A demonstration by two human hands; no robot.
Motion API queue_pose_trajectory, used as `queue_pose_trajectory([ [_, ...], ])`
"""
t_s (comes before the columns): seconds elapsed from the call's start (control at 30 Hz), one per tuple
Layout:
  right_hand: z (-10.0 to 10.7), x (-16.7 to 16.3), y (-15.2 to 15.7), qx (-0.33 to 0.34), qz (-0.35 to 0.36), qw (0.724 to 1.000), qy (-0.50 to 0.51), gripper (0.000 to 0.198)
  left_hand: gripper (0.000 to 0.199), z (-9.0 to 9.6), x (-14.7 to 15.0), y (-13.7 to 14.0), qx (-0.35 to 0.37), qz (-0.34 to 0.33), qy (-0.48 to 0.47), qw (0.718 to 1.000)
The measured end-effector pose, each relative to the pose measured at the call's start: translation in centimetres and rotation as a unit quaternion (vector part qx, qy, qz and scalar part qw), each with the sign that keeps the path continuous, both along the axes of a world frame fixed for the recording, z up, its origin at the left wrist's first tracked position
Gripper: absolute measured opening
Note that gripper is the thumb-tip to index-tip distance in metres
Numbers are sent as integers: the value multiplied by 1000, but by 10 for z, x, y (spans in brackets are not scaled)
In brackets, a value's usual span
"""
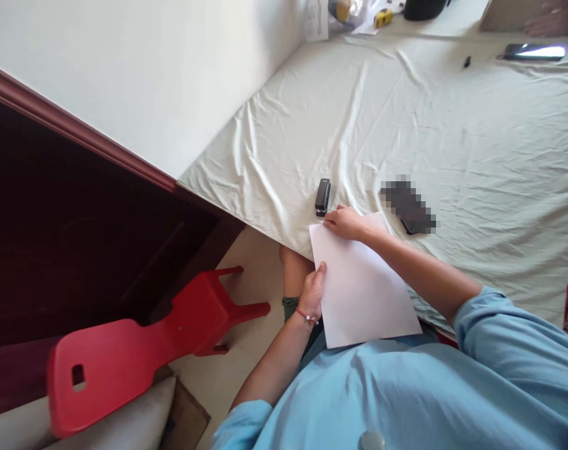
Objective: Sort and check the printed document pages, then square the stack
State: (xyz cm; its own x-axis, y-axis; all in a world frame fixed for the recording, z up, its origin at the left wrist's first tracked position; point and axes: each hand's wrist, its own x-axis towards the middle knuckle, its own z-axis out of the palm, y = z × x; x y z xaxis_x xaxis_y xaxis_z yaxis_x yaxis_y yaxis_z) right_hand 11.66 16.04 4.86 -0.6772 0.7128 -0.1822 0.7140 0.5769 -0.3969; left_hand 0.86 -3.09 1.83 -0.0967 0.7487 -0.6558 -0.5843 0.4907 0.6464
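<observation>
White paper point(363, 287) lies across my lap and the front edge of the cloth-covered surface; I cannot tell whether it is one sheet or several. My left hand point(314, 287) grips its left edge, thumb on top and fingers underneath. At the top edge, my right hand point(344, 222) is closed on the paper near its upper left corner, fingers bent together. Just beyond those fingertips, apart from the paper, rests a black stapler point(322, 197). To the right of my right hand, a dark, blurred-out flat object point(410, 212) lies on the cloth.
A wrinkled pale cloth point(433, 125) covers the surface. At its far side are a yellow tape measure point(383, 17), a lit phone point(537, 52) and another person's hand point(553, 22). A red plastic chair point(138, 344) stands at left, below the white wall point(147, 75).
</observation>
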Motion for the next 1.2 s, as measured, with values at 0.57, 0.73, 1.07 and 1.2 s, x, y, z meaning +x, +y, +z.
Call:
queue_pose_trajectory([
  [0.57,1,-21,51,-24,-82,994,-69,31,72,-3,2,-6,19,-2,84,996],
  [0.73,1,-16,57,-30,-94,993,-65,32,74,-7,-1,-8,19,-22,94,995],
  [1.07,13,-9,37,89,-146,984,45,42,71,-6,-32,7,50,-56,98,992],
  [1.2,13,-5,21,188,-64,965,168,51,71,-9,-37,2,52,-72,111,990],
])
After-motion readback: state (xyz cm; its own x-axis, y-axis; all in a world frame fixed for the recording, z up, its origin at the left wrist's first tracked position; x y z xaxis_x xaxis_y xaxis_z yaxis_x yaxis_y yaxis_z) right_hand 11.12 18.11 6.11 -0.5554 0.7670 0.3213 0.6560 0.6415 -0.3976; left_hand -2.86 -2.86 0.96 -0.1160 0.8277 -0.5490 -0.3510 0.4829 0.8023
